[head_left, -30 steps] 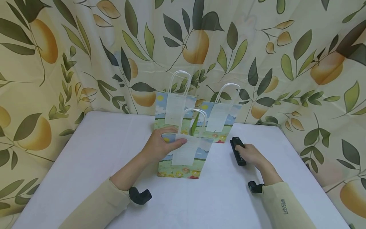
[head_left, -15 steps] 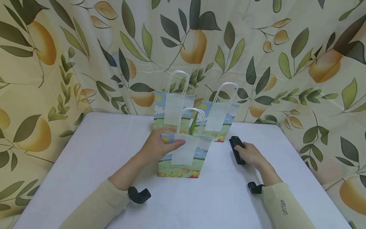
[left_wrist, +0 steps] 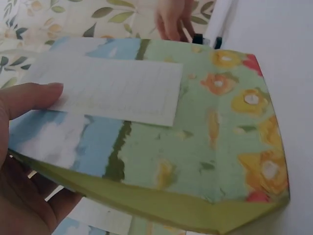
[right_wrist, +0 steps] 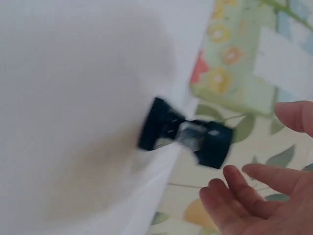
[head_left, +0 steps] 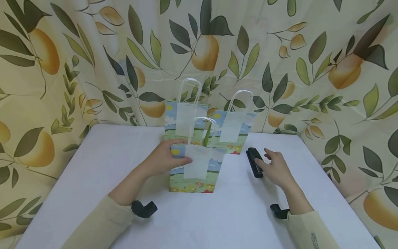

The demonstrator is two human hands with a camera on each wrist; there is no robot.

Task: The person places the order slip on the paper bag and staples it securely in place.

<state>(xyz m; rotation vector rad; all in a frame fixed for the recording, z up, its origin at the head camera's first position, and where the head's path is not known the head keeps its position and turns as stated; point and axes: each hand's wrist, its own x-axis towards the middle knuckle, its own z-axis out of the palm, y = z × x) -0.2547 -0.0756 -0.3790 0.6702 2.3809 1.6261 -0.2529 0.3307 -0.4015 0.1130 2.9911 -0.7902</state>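
Observation:
In the head view my left hand [head_left: 160, 160] grips the upper left edge of a small paper gift bag [head_left: 191, 185], thumb on the front and fingers behind. The bag has a sky-and-flowers print, a white paper slip [head_left: 196, 162] on its face and white handles; it stands upright. A black stapler [head_left: 255, 162] stands on the white table to the right. Beside it is my right hand [head_left: 276, 169], fingers spread. In the right wrist view the hand [right_wrist: 259, 200] holds nothing, and the stapler [right_wrist: 186, 134] is apart from its fingertips.
Behind the held bag stand two matching bags, one at the back left [head_left: 171, 126] and one at the back right [head_left: 231, 147], each with a white slip. A fruit-patterned curtain [head_left: 211, 83] hangs behind the white-covered table [head_left: 217, 221].
My right hand has let go of the stapler and opened its fingers, drawing slightly right. The left hand keeps its hold on the front bag. The head view has shifted a little.

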